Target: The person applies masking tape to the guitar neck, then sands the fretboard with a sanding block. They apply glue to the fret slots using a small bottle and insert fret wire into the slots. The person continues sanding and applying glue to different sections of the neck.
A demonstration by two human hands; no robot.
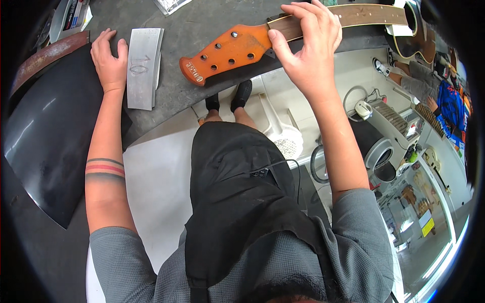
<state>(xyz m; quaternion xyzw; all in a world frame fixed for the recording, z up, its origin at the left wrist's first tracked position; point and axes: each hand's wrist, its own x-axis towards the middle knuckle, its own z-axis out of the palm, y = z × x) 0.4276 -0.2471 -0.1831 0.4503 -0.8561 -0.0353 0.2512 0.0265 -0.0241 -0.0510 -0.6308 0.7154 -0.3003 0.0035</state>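
My right hand (316,53) is closed around a guitar neck (364,16) near its headstock, thumb on the near side and fingers over the fretboard. The orange headstock (227,53) points left and has several peg holes, with no strings on it. At its right end, the neck meets a dark guitar body (428,43) with pale edging, where a white sheet (399,30) is tucked. My left hand (108,59) lies on the dark workbench (172,43) with fingers stretched out and nothing in it. Just right of that hand sits a curved grey metal plate (144,68).
A glossy black curved panel (53,121) and a brown curved strip (48,58) lie at the left. Below the bench are a white stool (283,134) and a dark cylindrical machine (376,146). Another person (424,76) is at the far right, near a glass cabinet (419,217).
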